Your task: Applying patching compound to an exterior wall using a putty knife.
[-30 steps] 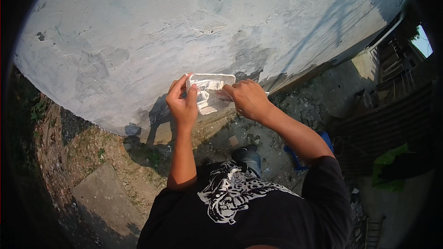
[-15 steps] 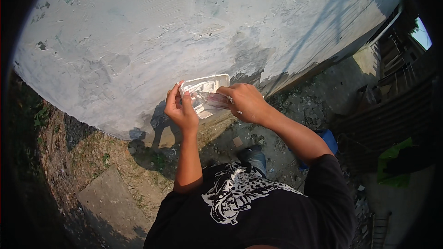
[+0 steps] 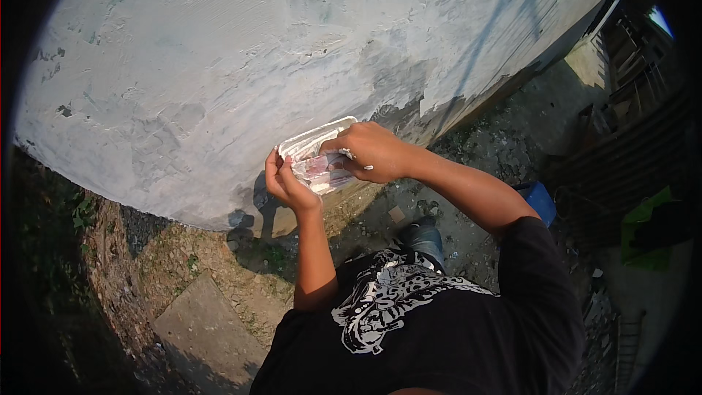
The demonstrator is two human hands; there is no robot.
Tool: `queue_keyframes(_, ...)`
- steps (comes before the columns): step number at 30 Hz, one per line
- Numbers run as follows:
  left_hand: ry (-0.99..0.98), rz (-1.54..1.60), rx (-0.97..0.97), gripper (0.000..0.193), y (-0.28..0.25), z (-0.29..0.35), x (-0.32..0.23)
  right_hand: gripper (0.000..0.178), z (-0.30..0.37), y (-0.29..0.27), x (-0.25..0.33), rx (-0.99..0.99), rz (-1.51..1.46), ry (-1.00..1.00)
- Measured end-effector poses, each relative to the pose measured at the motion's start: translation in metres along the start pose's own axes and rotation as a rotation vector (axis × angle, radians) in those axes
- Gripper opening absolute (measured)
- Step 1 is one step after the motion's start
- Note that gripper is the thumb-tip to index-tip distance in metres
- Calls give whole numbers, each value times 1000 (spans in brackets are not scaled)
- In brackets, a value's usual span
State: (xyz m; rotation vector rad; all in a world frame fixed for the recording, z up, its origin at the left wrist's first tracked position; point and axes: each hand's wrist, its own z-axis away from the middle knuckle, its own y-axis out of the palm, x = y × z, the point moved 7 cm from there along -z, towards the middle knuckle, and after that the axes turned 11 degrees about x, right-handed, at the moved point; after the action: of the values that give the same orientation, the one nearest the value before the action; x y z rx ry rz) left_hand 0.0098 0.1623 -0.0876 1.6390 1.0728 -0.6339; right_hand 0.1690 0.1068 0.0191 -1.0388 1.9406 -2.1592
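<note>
My left hand [image 3: 294, 189] is closed on the left end of a shallow rectangular tray [image 3: 313, 130], its thumb over the near rim. White paste coats the tray's inside. My right hand [image 3: 382, 152] grips a flat scraper [image 3: 316, 167] smeared with the same paste, and its blade lies inside the tray. The scraper's handle is mostly hidden by my fingers. White specks stick to my right fingers. Just beyond the tray rises a wall [image 3: 212, 73] with an uneven whitish coat and some darker grey patches.
A flat concrete slab [image 3: 208, 322] lies on the rubble-strewn ground at lower left. To the right of my right arm is a blue container [image 3: 540, 201]. Farther right are a green sheet or bag [image 3: 647, 230] and a ladder-like frame [image 3: 629, 344].
My right hand has moved left and slightly down over the tray, the scraper sliding farther toward my left hand. The tray is tilted a little differently. The view has shifted slightly.
</note>
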Motion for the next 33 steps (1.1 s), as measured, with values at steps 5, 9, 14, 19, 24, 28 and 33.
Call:
queue_keyframes(5,-52,66,59,31,0,0,14,34,-6,-2,-9,50,-209,-117)
queue_keyframes(9,-157,142,153,30,16,4,27,31,-2,-7,-28,67,-276,-121)
queue_keyframes(14,-232,120,231,30,22,8,35,36,5,-2,-58,256,-672,-89)
queue_keyframes(19,-277,-12,165,28,-5,5,50,33,34,16,-104,97,-1047,65)
queue_keyframes(24,-327,-82,120,27,-29,11,57,37,98,88,-191,-553,-1629,240)
queue_keyframes(28,-449,-84,122,27,-29,17,70,36,129,172,-251,-978,-1774,327)
queue_keyframes(33,-510,-215,128,19,-45,27,93,30,141,254,-319,-1584,-1594,656)
